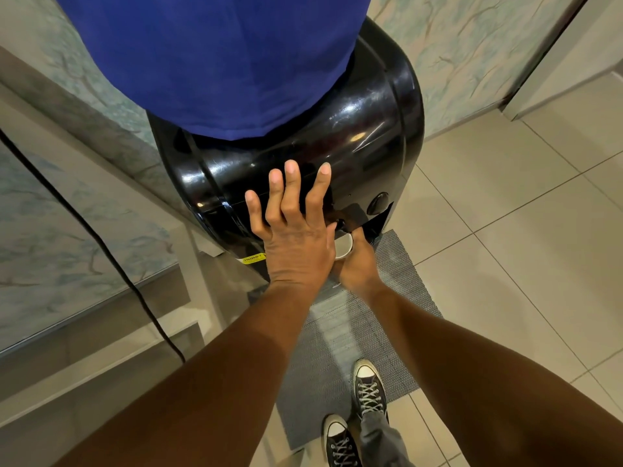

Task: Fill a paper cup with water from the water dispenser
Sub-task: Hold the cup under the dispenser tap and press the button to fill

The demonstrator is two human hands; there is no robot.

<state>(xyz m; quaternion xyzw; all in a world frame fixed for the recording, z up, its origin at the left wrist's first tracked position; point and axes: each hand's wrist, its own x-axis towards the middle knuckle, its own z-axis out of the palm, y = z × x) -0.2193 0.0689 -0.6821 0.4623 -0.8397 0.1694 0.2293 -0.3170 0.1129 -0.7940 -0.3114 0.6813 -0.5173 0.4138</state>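
A glossy black water dispenser (354,129) stands in front of me, topped by a bottle under a blue cover (215,55). My left hand (293,230) lies flat on the dispenser's front top, fingers spread; its thumb is hidden near the tap area. Just below and to the right, my right hand (359,264) holds a white paper cup (344,246) under the dispenser's spout recess. Only part of the cup's rim and inside shows; I cannot tell whether water is in it.
A grey mat (397,298) lies on the tiled floor under the dispenser. My two black sneakers (369,392) stand on it. A black cable (101,244) runs down along a ledge with glass panel on the left. A round button (377,203) sits on the dispenser's right.
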